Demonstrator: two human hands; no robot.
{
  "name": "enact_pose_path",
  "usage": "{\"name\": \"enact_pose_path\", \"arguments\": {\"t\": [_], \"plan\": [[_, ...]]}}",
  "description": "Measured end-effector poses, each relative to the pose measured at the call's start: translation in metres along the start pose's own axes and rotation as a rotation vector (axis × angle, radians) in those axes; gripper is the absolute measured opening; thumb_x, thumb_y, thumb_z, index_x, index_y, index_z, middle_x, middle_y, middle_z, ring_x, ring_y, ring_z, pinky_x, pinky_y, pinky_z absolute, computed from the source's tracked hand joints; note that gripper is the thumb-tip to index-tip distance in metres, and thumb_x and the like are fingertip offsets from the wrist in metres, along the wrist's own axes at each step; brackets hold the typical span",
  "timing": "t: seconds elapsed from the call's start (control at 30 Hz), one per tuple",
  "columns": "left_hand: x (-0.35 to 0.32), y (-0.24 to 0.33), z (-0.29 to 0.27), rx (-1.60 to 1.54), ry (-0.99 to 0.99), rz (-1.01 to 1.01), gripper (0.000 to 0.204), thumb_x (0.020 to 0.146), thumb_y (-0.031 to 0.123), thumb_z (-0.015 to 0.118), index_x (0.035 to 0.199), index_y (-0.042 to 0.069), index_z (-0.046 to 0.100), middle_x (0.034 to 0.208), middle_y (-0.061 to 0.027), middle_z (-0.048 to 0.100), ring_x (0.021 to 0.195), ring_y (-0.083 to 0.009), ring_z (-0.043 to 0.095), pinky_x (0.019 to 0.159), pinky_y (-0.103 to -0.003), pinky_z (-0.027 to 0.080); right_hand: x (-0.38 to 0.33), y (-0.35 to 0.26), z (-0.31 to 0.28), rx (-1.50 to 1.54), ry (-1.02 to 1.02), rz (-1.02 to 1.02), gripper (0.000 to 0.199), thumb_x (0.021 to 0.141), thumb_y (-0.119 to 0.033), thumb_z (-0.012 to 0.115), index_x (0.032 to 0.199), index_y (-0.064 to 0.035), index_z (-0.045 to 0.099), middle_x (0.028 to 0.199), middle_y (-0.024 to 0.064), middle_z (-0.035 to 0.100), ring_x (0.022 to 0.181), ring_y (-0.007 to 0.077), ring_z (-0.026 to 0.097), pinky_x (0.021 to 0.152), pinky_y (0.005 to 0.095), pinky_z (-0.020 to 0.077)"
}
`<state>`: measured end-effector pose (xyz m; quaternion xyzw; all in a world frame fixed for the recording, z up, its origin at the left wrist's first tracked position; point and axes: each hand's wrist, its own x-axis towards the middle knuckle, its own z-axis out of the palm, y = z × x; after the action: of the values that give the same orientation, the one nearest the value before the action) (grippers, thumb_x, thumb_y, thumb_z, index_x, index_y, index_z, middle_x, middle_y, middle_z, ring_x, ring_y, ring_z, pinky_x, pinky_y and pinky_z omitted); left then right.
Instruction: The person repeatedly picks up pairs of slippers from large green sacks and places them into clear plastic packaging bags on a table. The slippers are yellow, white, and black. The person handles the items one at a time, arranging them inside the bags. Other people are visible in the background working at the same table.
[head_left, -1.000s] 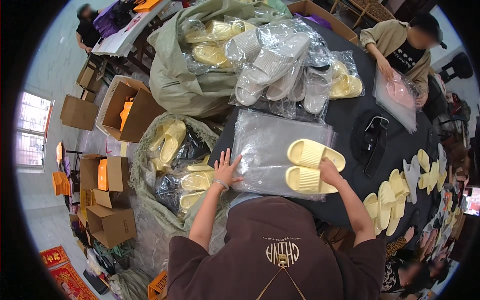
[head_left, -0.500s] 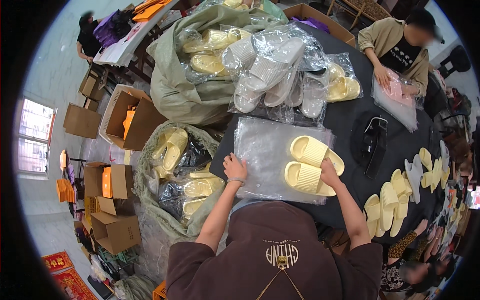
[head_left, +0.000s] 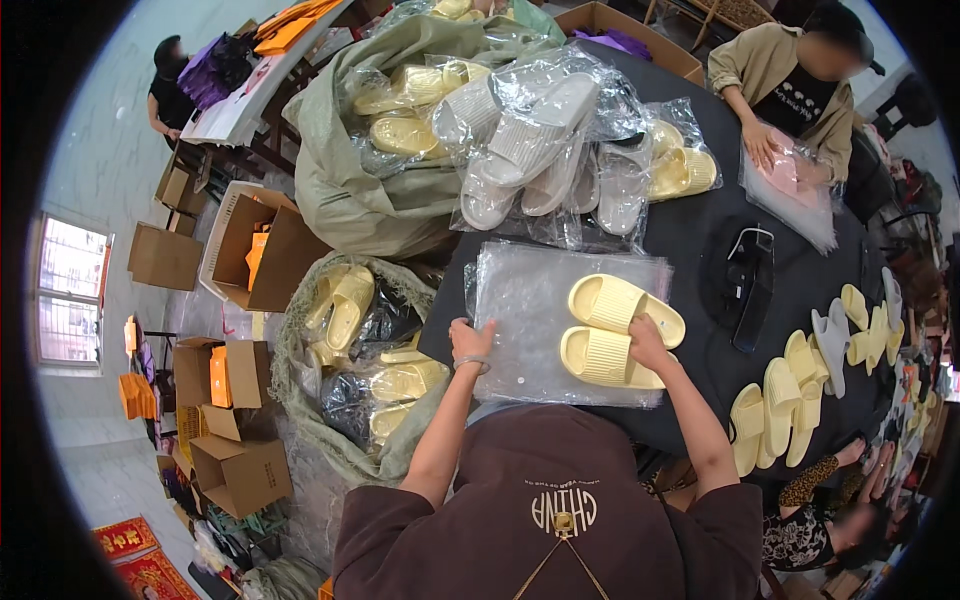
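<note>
A stack of clear plastic bags lies flat on the dark table in front of me. My left hand is at the stack's left edge, fingers closed on the rim of the top bag. On the right part of the stack rests a pair of pale yellow slippers, the far slipper and the near slipper side by side with toes to the left. Between them my right hand grips the pair at their inner edges. Part of its fingers is hidden by the slippers.
Bagged grey slippers are heaped beyond the bags, beside a large green sack. A second sack of yellow slippers stands left. A black strapped object and loose slippers lie right. Across the table, a person handles pink slippers.
My right hand and the yellow slippers have shifted slightly left over the bags. The fingers of my left hand have drawn in at the bag's edge.
</note>
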<state>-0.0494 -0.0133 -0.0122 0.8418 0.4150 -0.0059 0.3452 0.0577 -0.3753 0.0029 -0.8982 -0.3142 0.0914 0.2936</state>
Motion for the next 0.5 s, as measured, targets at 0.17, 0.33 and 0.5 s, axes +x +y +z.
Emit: {"name": "enact_pose_path", "arguments": {"t": [0.17,0.33,0.5], "plan": [[0.011,0.010,-0.008,0.176,0.041,-0.088,0.064,0.068,0.051,0.073,0.100,-0.001,0.054,0.096,-0.0196,0.059,0.095,-0.0371,0.054,0.088,-0.043,0.043,-0.001,0.002,0.000,0.013,-0.046,0.019,0.026,0.074,-0.011,0.060,0.099,-0.0078,0.065,0.095,0.0121,0.059,0.093,0.0354,0.048,0.083,0.0427,0.0401],[0.025,0.011,-0.002,-0.147,0.014,-0.007,0.052,0.067,0.047,0.075,0.087,0.002,0.061,0.082,-0.0172,0.062,0.085,-0.0323,0.059,0.079,-0.041,0.047,-0.004,0.011,0.007,-0.020,-0.041,0.025,0.027,0.073,-0.011,0.060,0.099,-0.0074,0.065,0.095,0.0127,0.059,0.092,0.0366,0.049,0.082,0.0428,0.0411],[0.035,0.009,0.005,-0.139,-0.007,0.170,0.044,0.070,0.039,0.075,0.088,0.000,0.064,0.087,-0.0161,0.063,0.077,-0.0299,0.059,0.073,-0.037,0.048,-0.001,0.008,0.007,0.012,-0.012,0.009,0.027,0.072,-0.010,0.060,0.099,-0.0074,0.065,0.096,0.0128,0.059,0.092,0.0370,0.049,0.081,0.0430,0.0415]]}}
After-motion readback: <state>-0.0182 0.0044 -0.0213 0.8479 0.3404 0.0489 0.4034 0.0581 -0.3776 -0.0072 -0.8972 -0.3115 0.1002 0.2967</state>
